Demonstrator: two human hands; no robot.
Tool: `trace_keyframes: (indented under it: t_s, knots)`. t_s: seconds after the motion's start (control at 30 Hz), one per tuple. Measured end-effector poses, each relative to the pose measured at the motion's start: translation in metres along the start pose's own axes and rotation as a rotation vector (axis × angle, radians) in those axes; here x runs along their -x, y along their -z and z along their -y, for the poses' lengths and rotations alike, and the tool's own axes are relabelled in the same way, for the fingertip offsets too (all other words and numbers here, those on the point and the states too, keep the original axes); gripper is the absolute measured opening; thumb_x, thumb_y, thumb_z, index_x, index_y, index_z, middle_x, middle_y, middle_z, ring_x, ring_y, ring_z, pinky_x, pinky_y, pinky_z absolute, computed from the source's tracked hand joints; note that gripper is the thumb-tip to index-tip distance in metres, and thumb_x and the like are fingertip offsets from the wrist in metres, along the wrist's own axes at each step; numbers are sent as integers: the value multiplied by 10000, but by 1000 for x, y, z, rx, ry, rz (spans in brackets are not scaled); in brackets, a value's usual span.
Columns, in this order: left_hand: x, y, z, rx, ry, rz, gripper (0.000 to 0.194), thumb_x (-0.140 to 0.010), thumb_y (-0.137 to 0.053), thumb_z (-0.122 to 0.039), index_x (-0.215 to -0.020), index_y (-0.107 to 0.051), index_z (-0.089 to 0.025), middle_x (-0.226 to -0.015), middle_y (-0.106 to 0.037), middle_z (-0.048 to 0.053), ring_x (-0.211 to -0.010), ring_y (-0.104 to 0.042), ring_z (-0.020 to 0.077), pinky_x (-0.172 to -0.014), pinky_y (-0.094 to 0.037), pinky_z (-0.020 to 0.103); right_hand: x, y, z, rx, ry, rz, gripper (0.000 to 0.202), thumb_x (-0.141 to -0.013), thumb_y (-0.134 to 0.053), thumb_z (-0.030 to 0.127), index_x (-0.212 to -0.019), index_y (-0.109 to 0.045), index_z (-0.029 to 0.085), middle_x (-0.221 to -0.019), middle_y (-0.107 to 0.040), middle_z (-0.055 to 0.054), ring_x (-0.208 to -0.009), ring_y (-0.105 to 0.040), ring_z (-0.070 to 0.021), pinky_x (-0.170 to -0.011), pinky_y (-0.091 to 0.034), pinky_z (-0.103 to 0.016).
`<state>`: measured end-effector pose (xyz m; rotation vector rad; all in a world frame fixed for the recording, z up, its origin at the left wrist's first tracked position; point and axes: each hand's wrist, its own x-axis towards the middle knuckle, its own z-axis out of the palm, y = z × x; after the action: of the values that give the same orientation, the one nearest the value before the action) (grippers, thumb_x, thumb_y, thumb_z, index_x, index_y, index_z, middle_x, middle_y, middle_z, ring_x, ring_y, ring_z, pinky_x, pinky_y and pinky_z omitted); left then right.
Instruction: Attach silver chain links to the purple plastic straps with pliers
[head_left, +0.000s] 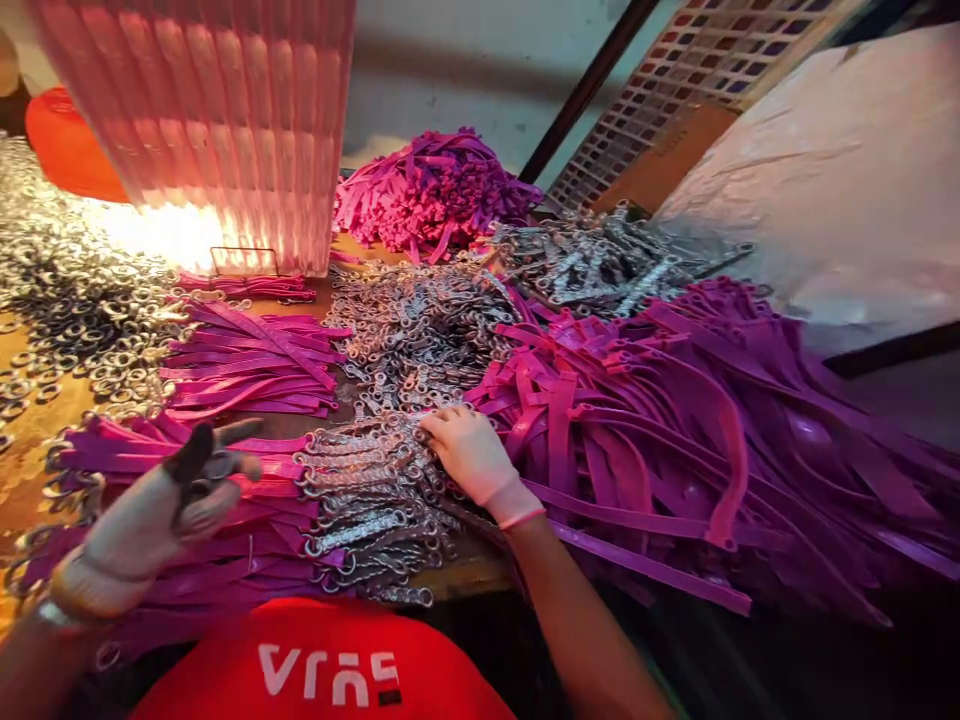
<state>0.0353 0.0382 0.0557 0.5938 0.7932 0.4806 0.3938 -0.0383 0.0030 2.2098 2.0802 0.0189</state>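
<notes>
My left hand (pixel 154 525), in a white glove with dark fingertips, hovers over a row of purple straps (pixel 277 515) whose left ends carry metal rings. Its thumb and index finger are apart, the other fingers partly bent, and nothing shows in its grip. At the upper right end of the row of silver chain-like metal strips (pixel 360 480), my right hand (pixel 472 455), also gloved, has its fingers pinched together. What its fingertips hold is hidden. The metal strips join the right ends of the purple straps.
Loose purple straps (pixel 637 400) heap up on the right. More metal strips (pixel 427 320) lie behind my right hand, and metal rings (pixel 82 310) cover the left. A ribbed translucent sheet (pixel 240 120) stands before a bright lamp. Another purple pile (pixel 442 190) sits against the wall.
</notes>
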Motion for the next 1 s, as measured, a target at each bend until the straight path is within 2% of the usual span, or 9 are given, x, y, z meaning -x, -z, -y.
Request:
trace_keyframes:
  t_s: [0.07, 0.17, 0.27, 0.37, 0.5, 0.63, 0.73, 0.83, 1.0]
  knots:
    - [-18, -15, 6, 29, 15, 104, 622, -881, -576, -602, -1272, -585, -118, -743, -663, 52, -392, -256, 33, -347, -196, 177, 0, -9, -3, 49, 59, 6, 201, -920, -534, 139, -1004, -708, 196, -962, -686, -106, -959, -567, -275, -768, -354, -355]
    - [-32, -19, 9, 88, 65, 222, 675, -887, -528, -617, -1293, -577, -81, -988, -701, 173, -434, -333, 48, -367, -197, 194, 3, -23, -5, 22, 95, -95, 213, -910, -504, 119, -939, -708, 175, -900, -682, -118, -898, -581, -281, -765, -387, -368]
    - [-32, -13, 14, 105, 50, 254, 572, -906, -540, -474, -1323, -563, -83, -1142, -676, 226, -483, -398, 59, -406, -241, 202, 4, -31, -4, -191, 137, -343, 204, -922, -488, 136, -1017, -667, 139, -967, -694, -139, -910, -614, -272, -818, -450, -382]
    - [-25, -10, 20, -47, -42, 209, 524, -896, -524, -341, -1352, -542, -82, -1098, -692, 217, -469, -388, 58, -413, -241, 211, 2, -17, 20, -497, 212, -510, 218, -969, -472, 197, -1137, -609, 171, -1033, -706, -108, -937, -656, -234, -845, -498, -355]
    - [-17, -14, 24, -513, -273, 146, 587, -892, -489, -256, -1459, -430, -118, -954, -704, 120, -544, -431, 81, -493, -350, 209, -1, 26, 86, -796, 299, -415, 271, -980, -471, 200, -1226, -576, 244, -1087, -704, -58, -967, -674, -191, -851, -518, -313]
    - [-19, -12, 30, -977, -593, 0, 694, -845, -507, -188, -1513, -322, -141, -1002, -670, 78, -867, -588, 165, -875, -494, 327, -5, 56, 140, -982, 426, -276, 343, -920, -561, 188, -1256, -570, 259, -1131, -705, -39, -964, -673, -174, -856, -523, -300]
    - [-21, -11, 33, -1135, -747, -114, 464, -838, -516, -168, -1301, -523, -163, -1080, -661, 95, -1005, -603, 209, -927, -496, 373, -4, 59, 153, -1128, 404, -224, 329, -893, -557, 152, -1206, -592, 250, -1107, -713, -16, -962, -669, -157, -859, -526, -285]
    - [-17, -13, 31, -1191, -709, -192, 124, -872, -541, -211, -976, -597, -171, -890, -676, 51, -795, -615, 171, -751, -515, 311, 1, 57, 154, -1166, 307, -228, 324, -898, -541, 155, -1208, -575, 244, -1022, -715, -6, -883, -665, -147, -808, -527, -273]
    - [-15, -8, 20, -1203, -725, -31, 63, -845, -533, -189, -868, -587, -164, -820, -651, 26, -723, -556, 137, -716, -478, 268, 8, 59, 157, -705, 349, -339, 316, -953, -436, 180, -1239, -569, 183, -1027, -669, -88, -895, -619, -203, -758, -461, -313]
